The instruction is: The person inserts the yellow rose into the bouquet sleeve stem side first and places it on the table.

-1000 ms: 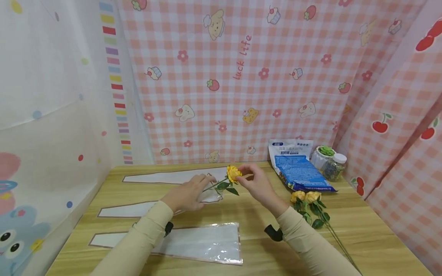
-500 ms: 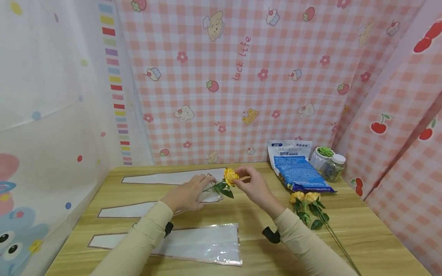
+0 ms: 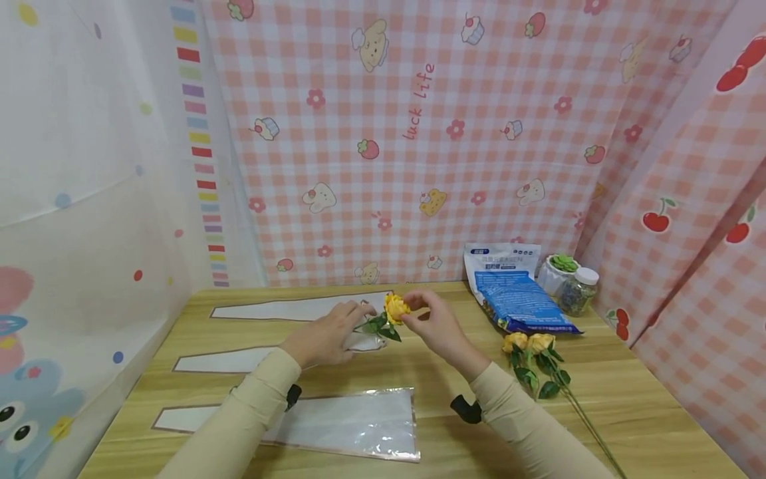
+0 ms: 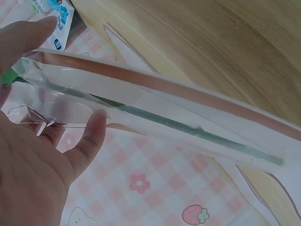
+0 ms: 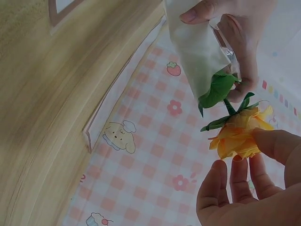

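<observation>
My right hand pinches an artificial yellow rose by its bloom, thumb on one side and fingertips on the other in the right wrist view. My left hand holds a tapered white and clear plastic flower sleeve near its wide mouth. The rose's green stem runs down inside the sleeve, showing through the film in the left wrist view. Green leaves sit right at the mouth, partly in it. The bloom is outside, a little way from the left fingers.
Flat sleeves lie on the wooden table, one near the front and one at the back. To the right are more yellow roses, a blue and white pouch, a potted succulent and a lidded jar.
My right hand has moved slightly left and down with the rose, bringing bloom and leaves closer to the sleeve's mouth. My left hand has stayed in place.
</observation>
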### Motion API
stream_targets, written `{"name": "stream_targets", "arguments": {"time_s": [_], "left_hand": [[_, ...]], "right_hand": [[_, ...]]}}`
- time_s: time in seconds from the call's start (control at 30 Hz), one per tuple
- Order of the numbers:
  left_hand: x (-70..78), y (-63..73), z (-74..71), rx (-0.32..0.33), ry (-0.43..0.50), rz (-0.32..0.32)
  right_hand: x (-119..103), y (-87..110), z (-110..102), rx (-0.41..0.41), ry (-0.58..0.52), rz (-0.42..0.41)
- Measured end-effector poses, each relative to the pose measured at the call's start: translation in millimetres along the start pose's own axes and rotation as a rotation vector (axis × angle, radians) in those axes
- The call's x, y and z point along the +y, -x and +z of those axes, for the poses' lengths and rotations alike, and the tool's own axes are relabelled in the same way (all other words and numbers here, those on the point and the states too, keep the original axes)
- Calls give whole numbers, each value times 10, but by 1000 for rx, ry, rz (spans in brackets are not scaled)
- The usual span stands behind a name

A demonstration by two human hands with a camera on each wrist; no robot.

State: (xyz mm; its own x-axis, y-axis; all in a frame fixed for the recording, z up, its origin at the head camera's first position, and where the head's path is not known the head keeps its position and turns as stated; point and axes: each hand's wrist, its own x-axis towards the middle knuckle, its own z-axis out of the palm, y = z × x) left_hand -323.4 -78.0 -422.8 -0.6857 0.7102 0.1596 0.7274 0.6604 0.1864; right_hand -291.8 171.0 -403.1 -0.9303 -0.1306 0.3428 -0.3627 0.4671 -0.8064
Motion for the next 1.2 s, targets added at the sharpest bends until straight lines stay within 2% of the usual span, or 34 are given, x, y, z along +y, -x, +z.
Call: {"name": "stream_targets", "arguments": {"time_s": [0.2,0.5,0.73,1.2], "left_hand": [[31,-4,-26,1,-1,4],[31,-13,-24,-13,19,-17],[1,-24,-4,3,12,2],[33,-5,-54,0,30,4]], "right_hand": [[10,12,24,-36,3,-23],[20,36,85,-42,19,-26],[45,34,130,-43,24,-31],[5,49,202,4,49,-51]]}}
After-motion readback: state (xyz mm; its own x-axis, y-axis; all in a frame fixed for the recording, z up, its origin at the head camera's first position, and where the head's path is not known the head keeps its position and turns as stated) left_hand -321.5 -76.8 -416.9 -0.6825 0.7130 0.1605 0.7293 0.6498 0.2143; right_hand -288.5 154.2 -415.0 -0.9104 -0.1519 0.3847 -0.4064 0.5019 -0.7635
